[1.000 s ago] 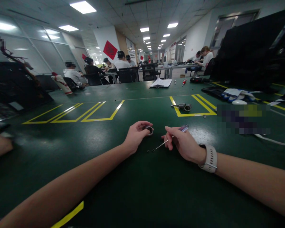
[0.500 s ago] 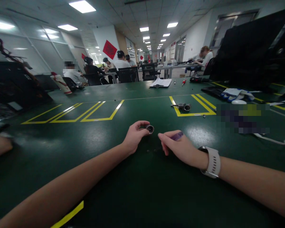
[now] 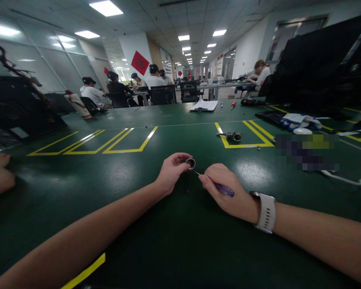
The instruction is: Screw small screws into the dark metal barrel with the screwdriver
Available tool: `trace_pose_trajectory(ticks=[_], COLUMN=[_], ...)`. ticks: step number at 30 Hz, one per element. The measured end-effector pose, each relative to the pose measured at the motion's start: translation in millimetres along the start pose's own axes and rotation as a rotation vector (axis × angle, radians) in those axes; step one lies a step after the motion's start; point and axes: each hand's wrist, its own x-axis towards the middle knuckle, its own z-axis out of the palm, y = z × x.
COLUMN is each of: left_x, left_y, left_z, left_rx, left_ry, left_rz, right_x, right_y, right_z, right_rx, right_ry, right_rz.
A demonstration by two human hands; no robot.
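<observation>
My left hand (image 3: 172, 172) pinches a small round metal part (image 3: 191, 163), its hollow open end turned toward me and to the right. In my right hand (image 3: 224, 188) is a small screwdriver (image 3: 225, 190) with a purple see-through handle. Its thin shaft points up and left, the tip close to the metal part's lower rim; whether they touch I cannot tell. On the green table below the left hand lies a tiny nut-like piece (image 3: 187, 191). A similar larger metal assembly (image 3: 233, 136) rests farther off, inside a yellow taped outline.
A small metal piece (image 3: 259, 148) lies right of the outline. A clipboard with paper (image 3: 203, 105), a red screwdriver (image 3: 233, 104) and gloves (image 3: 301, 119) are farther back. Another person's hand (image 3: 0, 176) is at the left edge. Dark equipment (image 3: 319, 68) stands at the right.
My right hand has turned, bringing the screwdriver's tip up to near the metal part. One of the two tiny pieces on the table no longer shows. The left hand stays put.
</observation>
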Motion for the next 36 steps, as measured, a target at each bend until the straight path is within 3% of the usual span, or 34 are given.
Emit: trace_pose_trajectory(ticks=[7, 14, 21, 30, 36], left_x=[-3.0, -2.3, -2.8, -3.0, -2.7], left_y=[1.1, -0.2, 0.3, 0.7, 0.4], left_z=[0.5, 1.1, 0.9, -0.9, -1.5], left_rx=[0.060, 0.061, 0.066, 0.074, 0.071], left_ry=[-0.003, 0.028, 0.010, -0.024, -0.007], left_rz=[0.020, 0.025, 0.018, 0.026, 0.030], right_x=[2.3, 4.0, 6.1, 7.6, 3.9], right_y=[-0.3, 5.5, 5.1, 1.0, 2.4], right_z=[-1.4, 0.5, -0.9, -1.8, -2.0], right_rx=[0.066, 0.259, 0.307, 0.276, 0.228], right_ry=[0.085, 0.014, -0.029, -0.073, 0.085], right_rz=[0.099, 0.508, 0.609, 0.584, 0.381])
